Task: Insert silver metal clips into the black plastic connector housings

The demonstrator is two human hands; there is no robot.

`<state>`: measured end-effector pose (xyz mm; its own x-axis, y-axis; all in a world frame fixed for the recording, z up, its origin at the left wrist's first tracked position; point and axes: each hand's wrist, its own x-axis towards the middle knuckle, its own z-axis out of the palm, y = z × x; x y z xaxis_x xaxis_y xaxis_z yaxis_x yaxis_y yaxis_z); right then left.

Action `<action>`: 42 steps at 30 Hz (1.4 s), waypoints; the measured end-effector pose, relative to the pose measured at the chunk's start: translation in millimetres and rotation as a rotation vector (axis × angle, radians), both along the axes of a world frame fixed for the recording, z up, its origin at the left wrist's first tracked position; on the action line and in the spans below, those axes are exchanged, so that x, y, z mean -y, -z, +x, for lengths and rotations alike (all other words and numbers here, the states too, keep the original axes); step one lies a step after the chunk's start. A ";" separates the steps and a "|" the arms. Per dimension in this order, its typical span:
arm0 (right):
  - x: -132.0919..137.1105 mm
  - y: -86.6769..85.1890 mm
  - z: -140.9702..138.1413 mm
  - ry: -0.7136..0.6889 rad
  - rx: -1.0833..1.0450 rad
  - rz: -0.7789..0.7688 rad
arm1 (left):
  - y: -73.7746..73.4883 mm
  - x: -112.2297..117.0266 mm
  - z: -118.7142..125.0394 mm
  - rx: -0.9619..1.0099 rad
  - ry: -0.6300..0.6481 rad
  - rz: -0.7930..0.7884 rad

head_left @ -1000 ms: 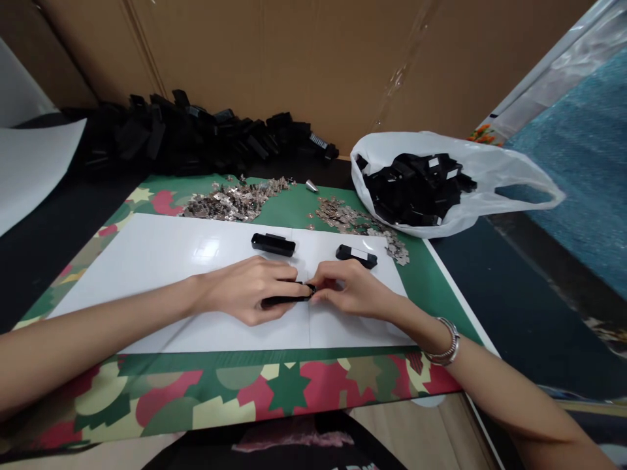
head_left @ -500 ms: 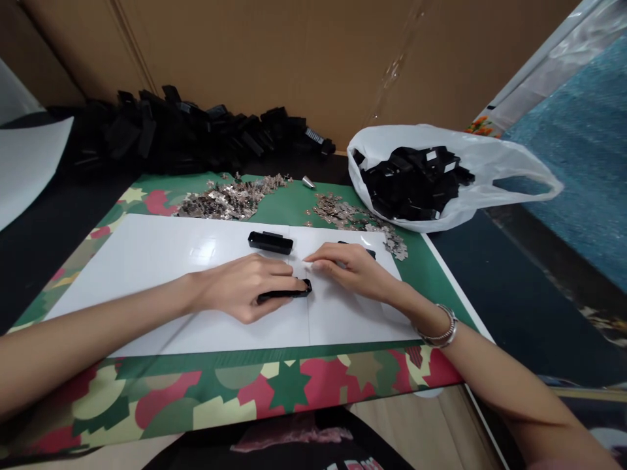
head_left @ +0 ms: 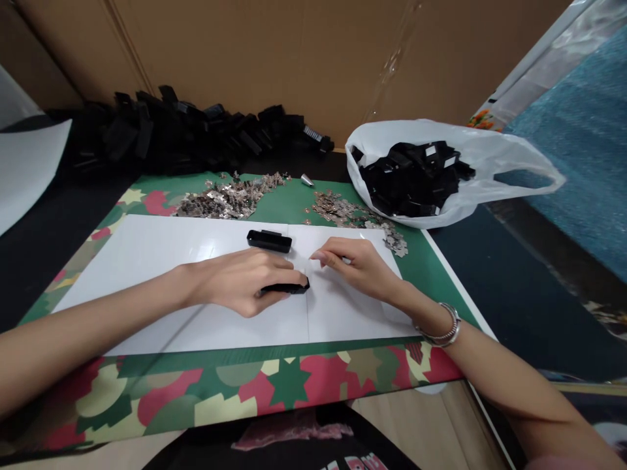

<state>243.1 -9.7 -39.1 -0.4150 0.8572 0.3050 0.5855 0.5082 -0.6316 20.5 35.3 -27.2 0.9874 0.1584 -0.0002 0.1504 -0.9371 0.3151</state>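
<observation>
My left hand [head_left: 240, 284] rests on the white sheet [head_left: 157, 261], its fingers closed over a long black plastic piece [head_left: 292, 288] whose right end sticks out. My right hand [head_left: 360, 264] lies just to the right of that piece, not touching it. Its fingers are bent and point left, and they cover the spot where another black piece lay; that piece is hidden. A third black plastic piece [head_left: 269, 240] lies loose on the sheet just beyond my left hand. A silver bracelet [head_left: 443, 325] is on my right wrist.
A white plastic bag [head_left: 490, 163] of black pieces sits at the back right. Two heaps of small metal bits [head_left: 228, 199] [head_left: 343, 210] lie beyond the sheet, with a small metal cone [head_left: 307, 181] between them. A long pile of black parts [head_left: 186, 134] lines the cardboard wall.
My right hand let go of the end of the piece held by my left hand and moved back and right, over the loose black piece there. My left hand stayed put.
</observation>
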 end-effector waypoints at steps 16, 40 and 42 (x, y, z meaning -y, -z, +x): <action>3.2 2.1 3.9 -0.140 0.105 0.142 | 5.9 -6.4 -4.0 0.287 -0.220 -0.507; 19.4 -0.4 -8.7 -0.216 0.334 0.623 | -3.5 0.0 -1.7 0.147 -0.127 -0.691; 18.4 0.5 -7.4 -0.209 0.327 0.577 | -3.1 2.5 -0.5 0.169 -0.140 -0.630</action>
